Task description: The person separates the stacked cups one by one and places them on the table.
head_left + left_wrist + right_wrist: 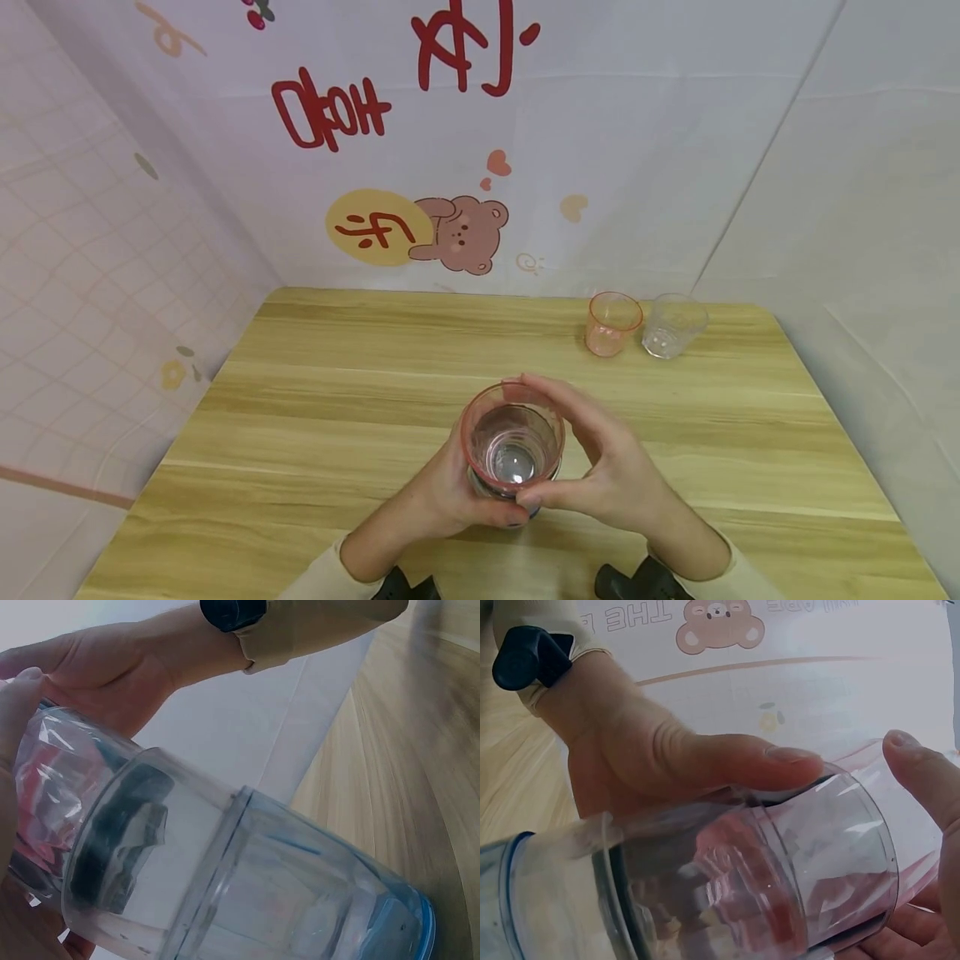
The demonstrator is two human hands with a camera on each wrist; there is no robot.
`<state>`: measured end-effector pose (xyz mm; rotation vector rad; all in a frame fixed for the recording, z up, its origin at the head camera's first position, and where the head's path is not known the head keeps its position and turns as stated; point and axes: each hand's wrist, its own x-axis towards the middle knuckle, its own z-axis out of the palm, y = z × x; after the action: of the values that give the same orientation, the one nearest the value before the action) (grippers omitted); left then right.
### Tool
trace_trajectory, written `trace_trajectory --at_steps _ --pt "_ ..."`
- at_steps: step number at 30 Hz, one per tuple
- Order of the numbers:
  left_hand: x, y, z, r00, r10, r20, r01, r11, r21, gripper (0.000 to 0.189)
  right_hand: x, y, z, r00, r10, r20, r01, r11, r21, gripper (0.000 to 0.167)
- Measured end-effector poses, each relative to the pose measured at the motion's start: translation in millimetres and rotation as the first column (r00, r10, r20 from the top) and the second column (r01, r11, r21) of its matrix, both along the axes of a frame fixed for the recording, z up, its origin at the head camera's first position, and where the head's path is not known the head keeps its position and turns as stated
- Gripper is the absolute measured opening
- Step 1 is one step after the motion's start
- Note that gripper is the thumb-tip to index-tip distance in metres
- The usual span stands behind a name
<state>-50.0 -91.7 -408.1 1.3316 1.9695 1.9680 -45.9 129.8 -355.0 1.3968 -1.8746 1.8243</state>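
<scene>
As the left hand clasps the cup stack, the right hand grips the pink cup between them, seemingly nesting it, calling for level seating.

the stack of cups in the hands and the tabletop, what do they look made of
The stack of cups looks like glossy, transparent plastic, possibly glass: bright highlights streak the walls and the layers show through one another. The tabletop looks like wood or wood-print laminate, smooth, with long streaks of grain; real or printed, I can't tell.
</scene>
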Motion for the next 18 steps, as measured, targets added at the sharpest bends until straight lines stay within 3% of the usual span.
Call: trace_trajectory --at_steps 12,18 --pt "3.1 -4.1 -2.0 0.998 0.013 0.054 -0.011 0.999 -0.034 0.111 3.7 -4 6.9 1.000 0.026 0.018 -0.025 0.998 -0.056 0.099" --pt "3.5 -3.9 -0.3 0.996 0.005 0.094 -0.003 1.000 -0.018 0.113 1.6 -4 12.5 0.998 0.055 -0.017 -0.056 0.994 -0.092 0.098"
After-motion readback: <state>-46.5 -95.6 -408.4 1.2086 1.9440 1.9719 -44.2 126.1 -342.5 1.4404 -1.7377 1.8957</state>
